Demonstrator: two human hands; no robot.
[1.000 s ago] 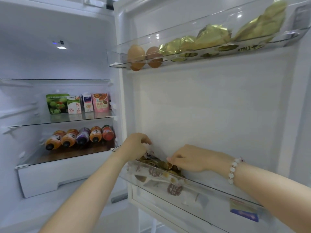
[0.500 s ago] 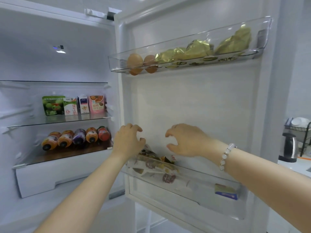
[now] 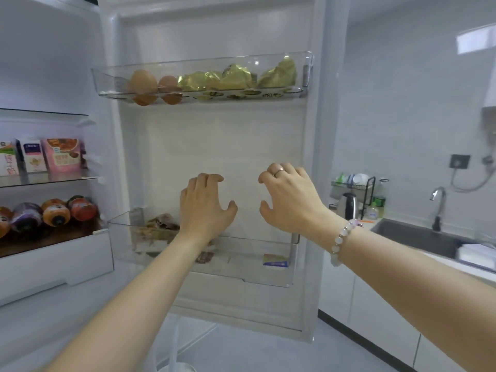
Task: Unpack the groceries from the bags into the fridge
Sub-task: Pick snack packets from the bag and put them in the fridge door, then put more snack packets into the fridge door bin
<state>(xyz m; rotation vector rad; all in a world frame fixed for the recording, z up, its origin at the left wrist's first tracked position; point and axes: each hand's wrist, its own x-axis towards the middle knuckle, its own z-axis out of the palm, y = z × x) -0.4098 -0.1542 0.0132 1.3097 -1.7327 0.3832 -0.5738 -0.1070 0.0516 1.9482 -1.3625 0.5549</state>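
Your head camera shows both hands empty. Your left hand [image 3: 206, 208] hovers in front of the white door liner, just above the clear plastic lower door bin [image 3: 255, 267]. Its fingers are loosely curled with the thumb out, and it grips nothing. Your right hand [image 3: 288, 200], with a ring and a pale bead bracelet [image 3: 342, 237] at the wrist, hangs beside it in the same loose claw, and the two hands are apart.

All the groceries you can see are put away:
- **Lower bin:** crinkled brown snack packets [image 3: 161, 224] are heaped at the left end. A small blue-and-yellow flat packet [image 3: 275, 260] sits alone at the right end.
- **Upper bin:** brown eggs [image 3: 143, 81] and gold foil packets [image 3: 236, 79] fill the clear upper door bin [image 3: 307, 68].
- **Glass shelf:** a pink pouch [image 3: 63, 155] and a white carton with a blue label [image 3: 32, 157] stand upright.
- **Shelf below:** orange, purple and red bottles [image 3: 53, 212] lie side by side.

I judge you are well into the job and between items. No bag is in view, so you cannot tell from here how much is left.

On the writing, the pink pouch shows a food picture and a small blue badge. The carton at the left edge [image 3: 8, 162] carries red characters. These look like Chinese print, but everything is too blurred to read, and no brand can be made out.
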